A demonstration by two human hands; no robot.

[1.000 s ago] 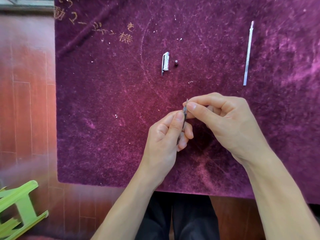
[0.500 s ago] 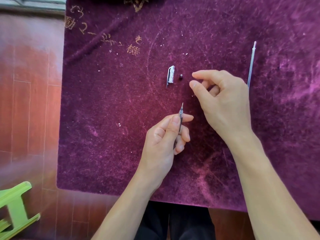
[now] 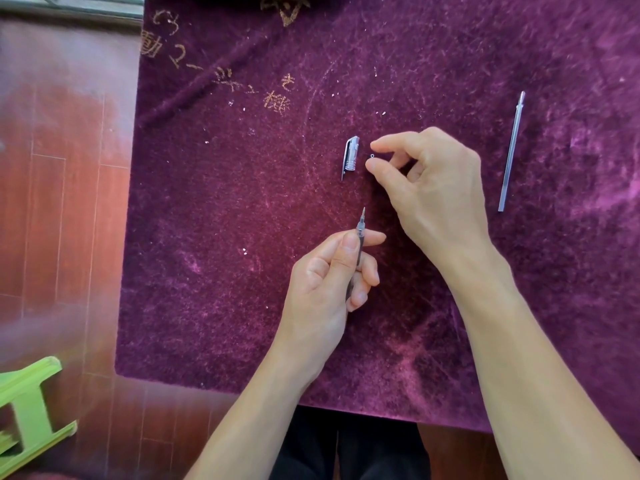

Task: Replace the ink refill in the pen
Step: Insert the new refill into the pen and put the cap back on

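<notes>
Fingers point(image 3: 349, 252) of the left hand point(image 3: 322, 289) are pinching the light, slender pen point(image 3: 359, 237) upright near its tip, while the right hand point(image 3: 433, 188) is parting thumb and forefinger around the tiny, easily dropped cap piece point(image 3: 372, 155) lying beside the clear cap point(image 3: 350, 156).

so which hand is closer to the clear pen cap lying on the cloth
Right. The right hand has thumb and forefinger just beside the pen cap, around a tiny dark piece. The left hand sits well below it, holding the pen.
</notes>
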